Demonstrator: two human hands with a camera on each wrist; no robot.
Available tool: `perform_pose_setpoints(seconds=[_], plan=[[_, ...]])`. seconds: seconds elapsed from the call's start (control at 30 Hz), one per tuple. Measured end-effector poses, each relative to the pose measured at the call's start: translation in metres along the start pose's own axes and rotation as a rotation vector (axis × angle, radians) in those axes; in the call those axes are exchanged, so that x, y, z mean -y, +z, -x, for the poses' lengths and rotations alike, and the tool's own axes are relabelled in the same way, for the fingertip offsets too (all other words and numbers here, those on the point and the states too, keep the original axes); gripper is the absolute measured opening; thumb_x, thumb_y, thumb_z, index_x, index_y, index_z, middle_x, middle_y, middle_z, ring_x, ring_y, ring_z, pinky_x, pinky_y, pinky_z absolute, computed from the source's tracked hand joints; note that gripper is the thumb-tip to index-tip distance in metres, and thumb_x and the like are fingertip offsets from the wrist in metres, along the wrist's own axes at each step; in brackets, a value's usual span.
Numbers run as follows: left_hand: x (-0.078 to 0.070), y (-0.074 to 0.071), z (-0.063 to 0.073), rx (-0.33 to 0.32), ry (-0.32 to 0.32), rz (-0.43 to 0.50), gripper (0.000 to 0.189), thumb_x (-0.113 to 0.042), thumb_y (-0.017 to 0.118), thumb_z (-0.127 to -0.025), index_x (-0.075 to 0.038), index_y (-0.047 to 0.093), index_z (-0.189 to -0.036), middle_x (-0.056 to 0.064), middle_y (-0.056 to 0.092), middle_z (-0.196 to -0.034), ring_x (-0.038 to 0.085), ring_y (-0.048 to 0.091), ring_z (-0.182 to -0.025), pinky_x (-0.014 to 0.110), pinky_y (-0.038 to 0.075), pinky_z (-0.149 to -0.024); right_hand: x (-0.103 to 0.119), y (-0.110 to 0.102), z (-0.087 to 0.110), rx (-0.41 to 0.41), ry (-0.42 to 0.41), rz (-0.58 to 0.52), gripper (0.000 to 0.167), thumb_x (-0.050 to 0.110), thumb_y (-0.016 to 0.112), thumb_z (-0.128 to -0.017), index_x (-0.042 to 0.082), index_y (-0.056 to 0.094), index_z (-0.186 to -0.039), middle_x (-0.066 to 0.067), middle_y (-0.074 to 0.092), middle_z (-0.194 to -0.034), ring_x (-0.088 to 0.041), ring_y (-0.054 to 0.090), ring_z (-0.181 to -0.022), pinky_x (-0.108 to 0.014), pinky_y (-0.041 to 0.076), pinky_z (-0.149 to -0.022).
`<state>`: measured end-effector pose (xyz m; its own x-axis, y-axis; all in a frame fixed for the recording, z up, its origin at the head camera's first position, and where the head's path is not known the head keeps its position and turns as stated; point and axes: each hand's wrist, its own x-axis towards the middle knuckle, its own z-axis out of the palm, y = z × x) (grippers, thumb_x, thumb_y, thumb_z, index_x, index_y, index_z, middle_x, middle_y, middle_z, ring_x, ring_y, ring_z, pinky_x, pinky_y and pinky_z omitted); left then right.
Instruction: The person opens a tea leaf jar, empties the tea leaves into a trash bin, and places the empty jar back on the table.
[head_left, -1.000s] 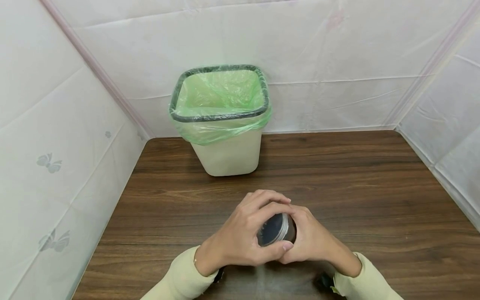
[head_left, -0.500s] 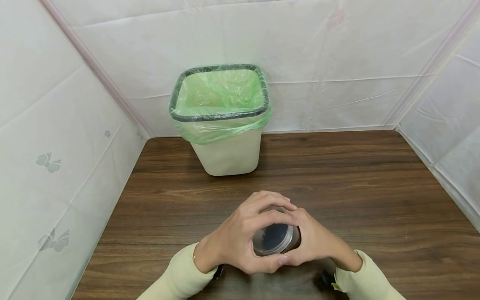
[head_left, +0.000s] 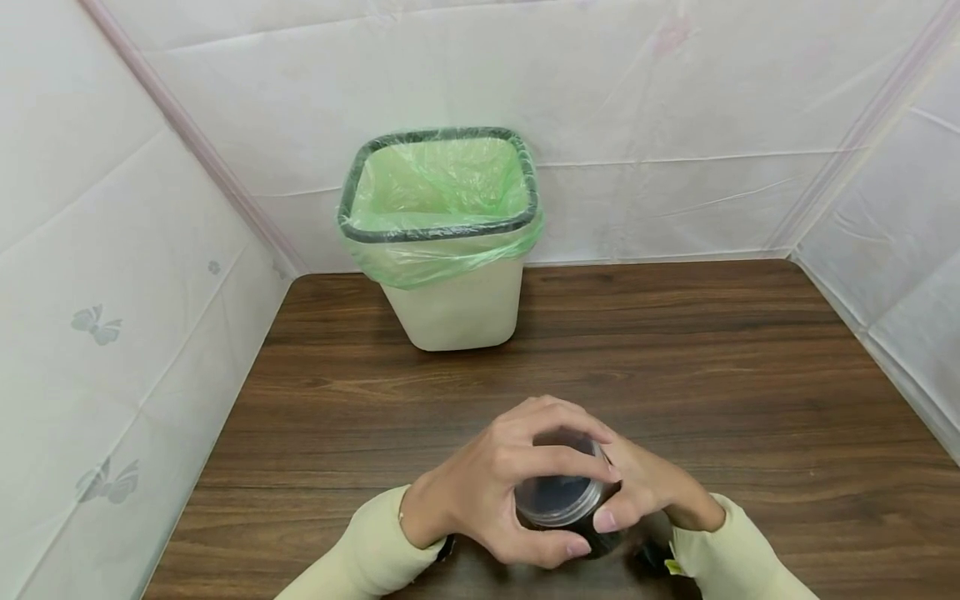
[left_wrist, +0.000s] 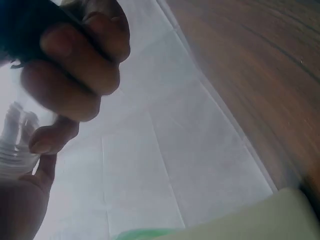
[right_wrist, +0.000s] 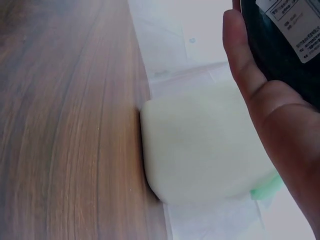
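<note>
Held between both hands is a round jar (head_left: 557, 497) with a clear, ridged top and dark contents, tilted to the left in the head view. My left hand (head_left: 498, 479) curves its fingers over and around the clear top, thumb at the near side. Around the jar's darker body, my right hand (head_left: 651, 483) grips, its thumb showing in front. In the left wrist view the clear ridged part (left_wrist: 17, 147) lies between fingertips. A white printed label (right_wrist: 295, 25) shows on the dark body in the right wrist view. Whether the top is loose cannot be told.
A cream waste bin (head_left: 461, 308) with a green bag liner (head_left: 442, 258) and dark rim stands at the back of the brown wooden table (head_left: 675, 342). White sheeting (head_left: 712, 125) encloses the back and both sides.
The jar and both hands have shifted slightly right and nearer. My left fingers have turned across the top, and its thumb has come away from the right hand, whose thumb now shows in front.
</note>
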<state>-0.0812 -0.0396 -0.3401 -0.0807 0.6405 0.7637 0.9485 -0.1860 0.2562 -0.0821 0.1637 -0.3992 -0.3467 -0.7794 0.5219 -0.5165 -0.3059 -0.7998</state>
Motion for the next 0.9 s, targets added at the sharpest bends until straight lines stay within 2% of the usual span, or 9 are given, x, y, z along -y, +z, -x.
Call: perform_pose_setpoints(seconds=[0.17,0.47,0.73,0.9], plan=[[0.0016,0.0038,-0.0001,-0.024,0.001,0.005,0.034,-0.027,0.079,-0.078,-0.009,0.074,-0.107,0.012,0.063,-0.119,0.019,0.058,-0.116,0.027,0.047,-0.099,0.0014,0.0,-0.0069,0.029,-0.025,-0.038,0.057,0.041,0.056,-0.092,-0.001,0.047,-0.129,-0.014,0.061,-0.111,-0.02,0.065,-0.094,-0.036,0.058,-0.076],[0.0016,0.0045,0.0005,-0.034,-0.004,-0.018,0.034,-0.026,0.079,-0.077,-0.01,0.074,-0.107,0.011,0.063,-0.117,0.018,0.059,-0.114,0.027,0.047,-0.098,0.0001,0.0015,-0.0057,0.008,-0.015,-0.023,0.056,0.041,0.056,-0.091,-0.002,0.048,-0.128,-0.014,0.061,-0.11,-0.02,0.065,-0.093,-0.036,0.058,-0.074],[0.0017,0.0053,0.0031,-0.052,-0.025,-0.04,0.033,-0.027,0.075,-0.082,-0.009,0.072,-0.109,0.01,0.063,-0.117,0.018,0.059,-0.113,0.028,0.048,-0.097,-0.0029,0.0017,-0.0027,-0.02,-0.012,0.02,0.051,0.039,0.059,-0.092,-0.001,0.051,-0.123,-0.01,0.065,-0.104,-0.016,0.067,-0.088,-0.034,0.059,-0.07],[0.0012,0.0069,0.0046,-0.076,-0.06,-0.051,0.03,-0.028,0.07,-0.086,-0.009,0.072,-0.109,0.011,0.063,-0.117,0.018,0.059,-0.113,0.028,0.048,-0.096,-0.0013,0.003,-0.0009,-0.059,0.035,0.041,0.042,0.027,0.066,-0.084,0.004,0.056,-0.117,-0.007,0.066,-0.1,-0.014,0.067,-0.084,-0.032,0.059,-0.067]])
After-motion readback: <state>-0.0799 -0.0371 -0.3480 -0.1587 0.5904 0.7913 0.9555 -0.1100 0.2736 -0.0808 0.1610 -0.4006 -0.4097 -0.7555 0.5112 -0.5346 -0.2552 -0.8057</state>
